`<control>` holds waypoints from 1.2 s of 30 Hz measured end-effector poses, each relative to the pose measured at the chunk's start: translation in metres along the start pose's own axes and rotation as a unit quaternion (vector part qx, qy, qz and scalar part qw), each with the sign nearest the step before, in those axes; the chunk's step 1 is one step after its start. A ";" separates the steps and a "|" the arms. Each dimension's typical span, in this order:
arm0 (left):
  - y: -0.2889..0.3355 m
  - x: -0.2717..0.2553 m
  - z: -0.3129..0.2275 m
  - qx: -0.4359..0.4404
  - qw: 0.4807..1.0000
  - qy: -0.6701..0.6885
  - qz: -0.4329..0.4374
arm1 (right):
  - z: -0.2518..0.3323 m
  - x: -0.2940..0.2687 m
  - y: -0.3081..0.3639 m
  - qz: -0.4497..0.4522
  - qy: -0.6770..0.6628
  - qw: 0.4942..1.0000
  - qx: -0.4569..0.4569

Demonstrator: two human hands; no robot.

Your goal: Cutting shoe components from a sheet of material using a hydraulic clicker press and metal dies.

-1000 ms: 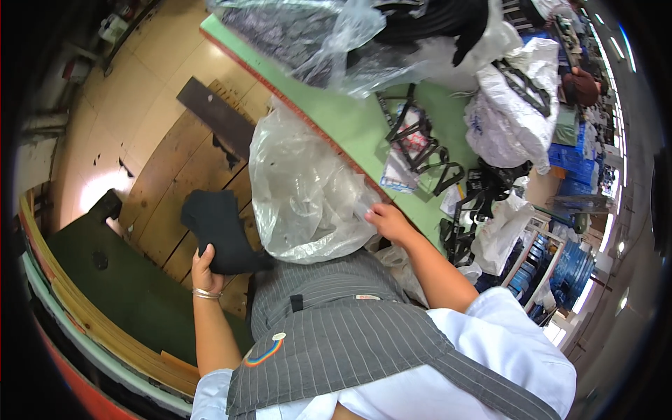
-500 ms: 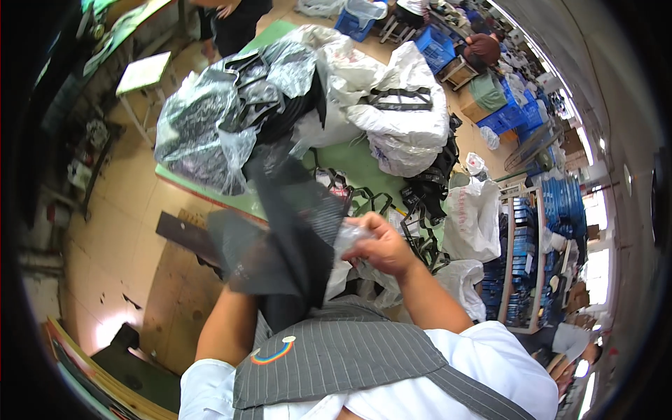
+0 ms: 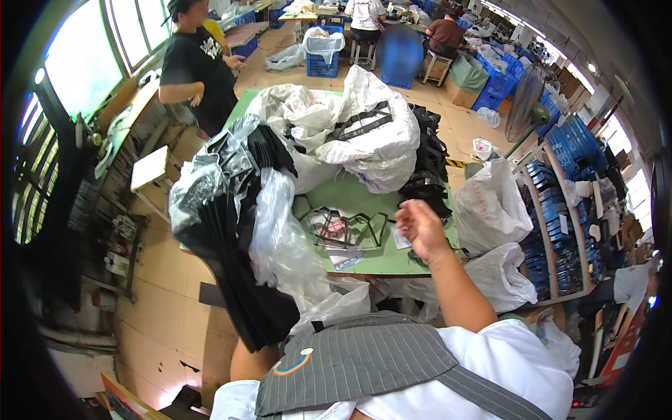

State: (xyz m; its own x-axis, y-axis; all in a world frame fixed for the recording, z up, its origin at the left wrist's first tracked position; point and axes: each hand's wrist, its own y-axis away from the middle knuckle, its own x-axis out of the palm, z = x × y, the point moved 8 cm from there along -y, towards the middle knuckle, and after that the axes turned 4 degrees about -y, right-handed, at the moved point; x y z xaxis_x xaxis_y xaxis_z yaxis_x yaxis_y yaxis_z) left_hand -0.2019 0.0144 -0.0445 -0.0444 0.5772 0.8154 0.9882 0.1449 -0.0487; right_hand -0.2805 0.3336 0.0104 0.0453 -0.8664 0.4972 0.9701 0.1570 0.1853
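A stack of long black fabric pieces (image 3: 241, 255) hangs over the table's near left edge, down against my left forearm (image 3: 253, 362). My left hand is hidden behind this fabric. Crumpled clear plastic (image 3: 276, 231) lies beside the black pieces and trails off the near edge. My right hand (image 3: 422, 227) is above the right part of the green table (image 3: 329, 190), fingers loosely apart and nothing in them. To its left are black straps (image 3: 360, 231) and a few small printed packets or papers (image 3: 343, 253). Another black bundle (image 3: 425, 157) lies just beyond the hand.
White woven sacks (image 3: 374, 136) cover the table's far side. More sacks (image 3: 493, 206) stand to the right, beside a rack of blue items (image 3: 549, 210). A person in black (image 3: 199, 73) stands at the far left, near a small stool (image 3: 155, 170). Blue crates (image 3: 322, 59) are farther back.
My right hand has let go of the clear plastic and moved right, over the table. The black fabric has swung left and down. My view has tilted up, showing more of the room.
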 end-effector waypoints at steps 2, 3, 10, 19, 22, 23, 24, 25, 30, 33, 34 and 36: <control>-0.001 0.016 0.026 -0.038 0.999 -0.015 0.020 | -0.045 0.011 -0.005 0.034 0.053 0.990 0.128; -0.002 0.022 0.035 -0.049 0.998 -0.018 0.026 | -0.070 0.025 -0.003 0.067 0.077 0.979 0.174; -0.010 0.007 0.004 0.014 1.000 -0.024 0.005 | -0.046 0.073 -0.022 0.207 0.023 0.976 0.066; 0.023 -0.004 -0.017 0.074 0.981 -0.001 0.180 | 0.068 -0.015 -0.038 0.062 -0.170 0.981 -0.065; 0.021 0.026 -0.025 0.074 0.949 0.062 0.299 | 0.101 -0.027 -0.028 -0.043 -0.147 0.960 -0.236; 0.016 0.034 -0.023 0.070 0.948 0.062 0.305 | 0.104 -0.020 -0.023 -0.021 -0.147 0.957 -0.251; 0.014 0.047 -0.017 0.057 0.939 0.033 0.338 | 0.103 -0.004 -0.013 0.011 -0.022 0.962 -0.273; 0.010 0.052 -0.007 0.037 0.947 0.004 0.320 | 0.095 0.015 -0.002 0.047 0.096 0.954 -0.279; -0.011 0.073 0.065 -0.102 0.965 -0.093 0.223 | 0.008 0.132 0.093 0.412 0.516 0.588 -0.467; -0.032 0.079 0.085 -0.120 0.978 -0.057 0.163 | -0.027 0.133 0.115 0.499 0.568 0.518 -0.400; -0.039 0.080 0.084 -0.116 0.981 -0.043 0.149 | -0.024 0.128 0.121 0.512 0.550 0.521 -0.405; -0.049 0.081 0.077 -0.104 0.985 -0.018 0.134 | -0.010 0.103 0.114 0.489 0.526 0.624 -0.308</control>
State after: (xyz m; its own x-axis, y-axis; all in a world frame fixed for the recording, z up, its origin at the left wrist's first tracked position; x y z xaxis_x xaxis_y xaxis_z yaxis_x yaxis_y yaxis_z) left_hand -0.2649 0.1160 -0.0207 0.2213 0.6016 0.7675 0.9735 -0.1833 -0.1370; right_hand -0.1629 0.2577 0.0739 0.5045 -0.3825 -0.7741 0.2497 0.9228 -0.2933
